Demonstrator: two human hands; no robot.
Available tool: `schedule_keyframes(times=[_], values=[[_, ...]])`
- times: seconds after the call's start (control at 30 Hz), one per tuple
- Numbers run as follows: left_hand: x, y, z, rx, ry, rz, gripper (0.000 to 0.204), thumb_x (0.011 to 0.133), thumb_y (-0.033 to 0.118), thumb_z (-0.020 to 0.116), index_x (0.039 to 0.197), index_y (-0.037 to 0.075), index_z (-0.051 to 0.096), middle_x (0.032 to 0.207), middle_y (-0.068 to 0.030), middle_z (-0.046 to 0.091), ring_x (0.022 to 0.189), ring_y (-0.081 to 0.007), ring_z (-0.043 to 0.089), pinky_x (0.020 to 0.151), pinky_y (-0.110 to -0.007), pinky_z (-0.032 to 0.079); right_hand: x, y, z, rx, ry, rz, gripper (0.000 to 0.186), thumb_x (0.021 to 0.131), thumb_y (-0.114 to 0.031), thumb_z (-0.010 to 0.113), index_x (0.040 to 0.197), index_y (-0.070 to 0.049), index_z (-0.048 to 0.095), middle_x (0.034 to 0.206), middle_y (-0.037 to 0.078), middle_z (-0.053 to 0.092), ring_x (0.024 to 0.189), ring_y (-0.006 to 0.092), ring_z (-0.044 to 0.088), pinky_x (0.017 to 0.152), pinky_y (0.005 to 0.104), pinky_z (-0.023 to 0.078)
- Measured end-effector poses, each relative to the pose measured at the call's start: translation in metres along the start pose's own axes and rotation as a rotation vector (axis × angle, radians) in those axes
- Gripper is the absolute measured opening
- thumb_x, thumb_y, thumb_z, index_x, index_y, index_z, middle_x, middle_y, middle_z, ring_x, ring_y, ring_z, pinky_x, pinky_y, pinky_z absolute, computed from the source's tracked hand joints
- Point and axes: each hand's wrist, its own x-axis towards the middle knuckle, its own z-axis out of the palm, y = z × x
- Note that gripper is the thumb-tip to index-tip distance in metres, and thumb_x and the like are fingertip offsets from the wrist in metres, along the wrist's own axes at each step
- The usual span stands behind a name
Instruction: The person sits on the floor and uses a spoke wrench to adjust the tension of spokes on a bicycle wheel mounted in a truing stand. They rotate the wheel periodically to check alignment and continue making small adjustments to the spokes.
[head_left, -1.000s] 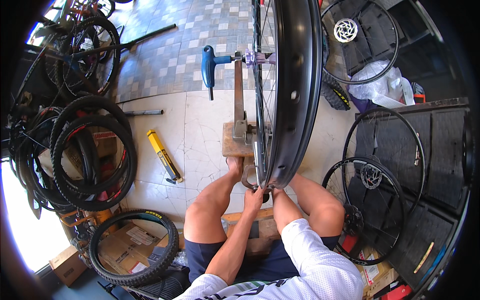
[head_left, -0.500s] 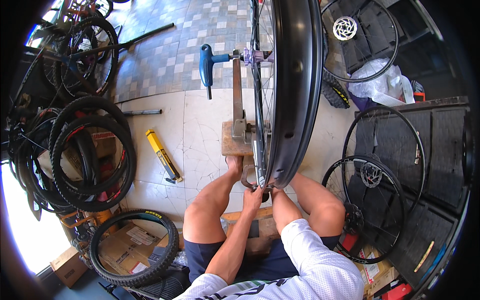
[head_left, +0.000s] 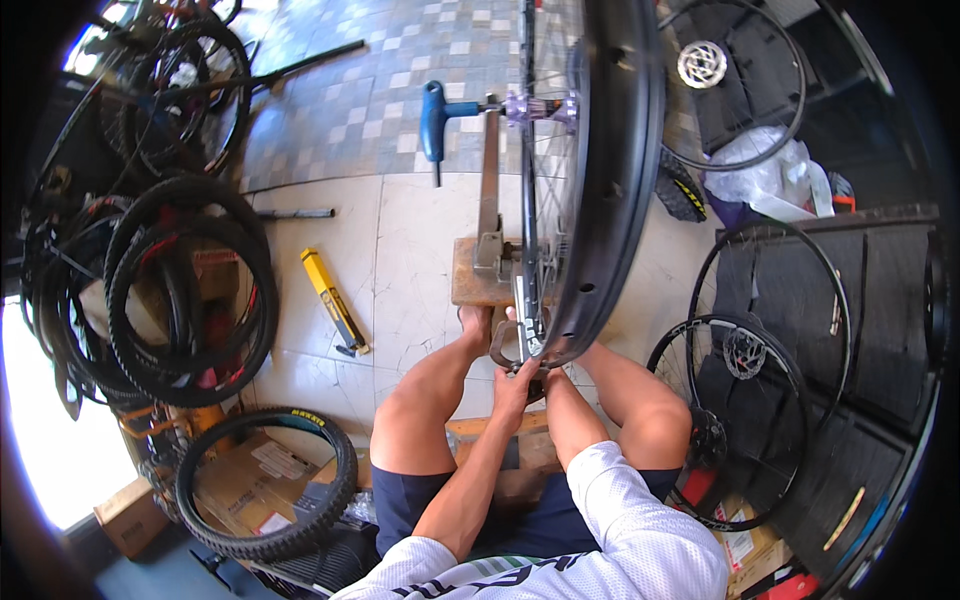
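A bicycle wheel with a bare black rim (head_left: 607, 190) stands upright in a metal truing stand (head_left: 490, 200) in front of me. The purple hub (head_left: 527, 109) sits at the top of the stand's arm. A blue-handled hex key (head_left: 433, 122) juts out left of the hub. At the rim's near end, my left hand (head_left: 512, 392) has its fingers closed by the stand's curved metal caliper (head_left: 505, 345); what they grip is hidden. My right hand (head_left: 556, 378) is close beside it, mostly covered by the rim, so its fingers do not show.
The stand's wooden base (head_left: 470, 285) rests on the tiles between my feet. A yellow-and-black box (head_left: 333, 300) lies to the left. Several tyres (head_left: 262, 325) and a separate tyre (head_left: 340, 500) lie further left. Wheels (head_left: 690, 400) lean against dark panels at the right.
The rim's holes show at different places, so the wheel appears turned. The whole view has shifted slightly. My hands stay together at the rim's near end.
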Motion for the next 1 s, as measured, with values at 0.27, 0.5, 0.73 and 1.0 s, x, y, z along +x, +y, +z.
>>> schedule_keyframes(times=[0.27,0.5,0.73,1.0], values=[[-0.010,-0.005,0.008,-0.032,0.151,0.005,0.085,0.073,0.044,0.086,0.123,-0.005,0.038,0.107,-0.0163,0.058,0.088,-0.0166,0.061,0.070,-0.029,0.053,-0.001,-0.010,-0.010,-0.174,-0.005,-0.055,0.067,0.088,-0.052,0.065,0.133,-0.005,0.053,0.127,0.015,0.058,0.116,0.0301,0.055,0.098,0.0433,0.042],[-0.018,-0.011,0.002,-0.167,0.075,-0.128,0.093,0.071,0.053,0.084,0.128,-0.001,0.034,0.103,-0.0146,0.058,0.084,-0.0175,0.060,0.065,-0.031,0.053,0.001,-0.023,-0.003,-0.173,-0.040,0.067,0.068,0.086,-0.050,0.069,0.133,-0.004,0.054,0.128,0.016,0.058,0.118,0.0302,0.053,0.100,0.0418,0.042],[-0.018,0.003,-0.011,0.298,0.159,-0.126,0.076,0.066,0.069,0.079,0.090,0.002,0.054,0.071,-0.0043,0.056,0.052,-0.0132,0.048,0.042,-0.026,0.036,0.002,-0.029,0.000,-0.346,0.039,-0.086,0.058,0.082,-0.045,0.077,0.119,-0.003,0.062,0.105,0.010,0.062,0.094,0.0237,0.055,0.084,0.0372,0.046],[-0.005,-0.010,-0.019,0.407,0.119,0.034,0.081,0.065,0.069,0.079,0.096,-0.005,0.067,0.083,-0.0087,0.066,0.073,-0.0159,0.060,0.068,-0.029,0.048,0.013,0.025,0.000,-0.091,-0.006,0.021,0.035,0.086,-0.026,0.078,0.111,-0.007,0.062,0.089,0.002,0.063,0.075,0.0088,0.059,0.057,0.0219,0.046]])
